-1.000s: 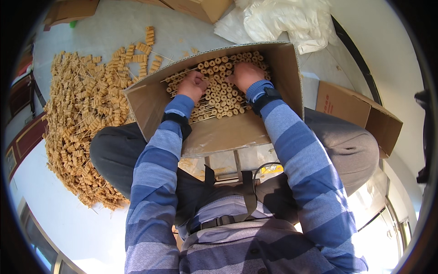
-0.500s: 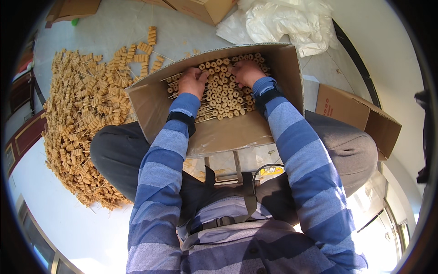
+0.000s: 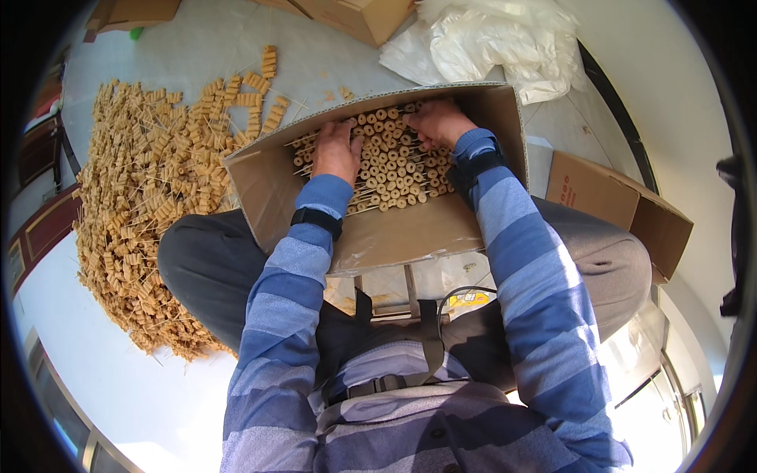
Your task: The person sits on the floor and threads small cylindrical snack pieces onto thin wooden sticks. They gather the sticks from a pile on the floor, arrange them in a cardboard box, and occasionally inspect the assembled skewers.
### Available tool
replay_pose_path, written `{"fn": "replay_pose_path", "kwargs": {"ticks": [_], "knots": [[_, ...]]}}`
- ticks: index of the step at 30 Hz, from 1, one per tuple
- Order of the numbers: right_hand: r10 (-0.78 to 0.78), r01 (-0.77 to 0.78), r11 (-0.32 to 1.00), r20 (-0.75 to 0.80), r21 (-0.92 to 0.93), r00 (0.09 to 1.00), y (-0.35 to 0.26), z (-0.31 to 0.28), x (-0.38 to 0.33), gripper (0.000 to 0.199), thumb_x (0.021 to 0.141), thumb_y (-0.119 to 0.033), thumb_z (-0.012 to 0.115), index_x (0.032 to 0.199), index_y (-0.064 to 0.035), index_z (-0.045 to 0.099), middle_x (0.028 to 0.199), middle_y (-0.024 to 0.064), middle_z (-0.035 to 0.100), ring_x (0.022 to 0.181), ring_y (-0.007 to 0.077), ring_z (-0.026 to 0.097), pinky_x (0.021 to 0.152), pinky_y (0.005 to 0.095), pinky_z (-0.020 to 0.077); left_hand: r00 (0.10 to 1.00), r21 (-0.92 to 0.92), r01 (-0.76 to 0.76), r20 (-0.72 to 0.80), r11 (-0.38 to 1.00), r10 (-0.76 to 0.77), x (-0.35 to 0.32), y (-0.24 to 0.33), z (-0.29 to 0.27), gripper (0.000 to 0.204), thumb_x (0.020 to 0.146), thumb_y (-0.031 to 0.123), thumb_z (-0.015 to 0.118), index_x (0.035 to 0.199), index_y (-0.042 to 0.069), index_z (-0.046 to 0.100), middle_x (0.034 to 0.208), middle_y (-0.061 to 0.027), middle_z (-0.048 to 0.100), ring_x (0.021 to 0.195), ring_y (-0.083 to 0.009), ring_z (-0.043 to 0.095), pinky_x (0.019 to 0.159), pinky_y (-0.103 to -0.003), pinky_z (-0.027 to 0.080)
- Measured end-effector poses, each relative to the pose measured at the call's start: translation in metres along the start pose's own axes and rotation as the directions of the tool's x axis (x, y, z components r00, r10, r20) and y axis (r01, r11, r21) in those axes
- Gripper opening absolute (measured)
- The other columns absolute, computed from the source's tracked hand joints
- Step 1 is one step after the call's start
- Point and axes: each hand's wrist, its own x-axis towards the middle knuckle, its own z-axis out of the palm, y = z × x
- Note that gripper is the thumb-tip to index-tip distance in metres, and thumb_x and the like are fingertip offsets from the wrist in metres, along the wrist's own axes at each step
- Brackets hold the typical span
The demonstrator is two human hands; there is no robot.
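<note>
An open cardboard box [image 3: 402, 236] sits between my legs, with rows of skewers [image 3: 390, 165] inside, their tan ring-shaped pieces packed closely and thin sticks poking out at the sides. My left hand [image 3: 336, 154] lies over the left part of the skewers, its thumb apart from its fingers. At the far right of the stack, my right hand [image 3: 443, 124] touches the skewers with fingers spread. No skewer shows lifted in either hand, though some fingertips are hidden among the pieces.
A big heap of skewers [image 3: 150, 229] lies on the floor at the left, several loose ones at its far edge. Crumpled clear plastic [image 3: 493, 43] lies beyond the box. Another open carton [image 3: 599, 201] stands at the right, and more cardboard [image 3: 347, 16] at the far edge.
My right hand has shifted slightly right within the box. My left hand has moved a little nearer, its fingers straighter over the skewers.
</note>
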Motion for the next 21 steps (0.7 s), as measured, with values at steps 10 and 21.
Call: {"fn": "replay_pose_path", "kwargs": {"ticks": [10,21], "knots": [[0.096,-0.098,0.994,-0.04,-0.057,0.995,-0.004,-0.02,-0.024,0.045,0.097,-0.039,0.061,0.084,0.0031,0.069,0.07,0.0103,0.07,0.061,0.0216,0.067,0.064,0.036,0.0549,0.997,-0.027,-0.08,0.009,0.996,0.08,0.014,-0.014,0.01,0.033,0.091,0.017,0.068,0.121,0.003,0.064,0.119,-0.0219,0.066,0.107,-0.0383,0.064,0.093,-0.043,0.052],[-0.288,0.273,0.943,-0.053,-0.191,0.956,-0.048,-0.044,-0.155,0.043,0.095,-0.041,0.065,0.089,0.0013,0.068,0.072,0.0135,0.068,0.065,0.0254,0.065,0.07,0.0376,0.0527,0.98,-0.258,0.106,0.193,0.96,-0.056,-0.017,0.054,-0.189,0.035,0.096,0.023,0.069,0.124,0.002,0.064,0.106,-0.0098,0.071,0.095,-0.016,0.065,0.086,-0.03,0.053]]}}
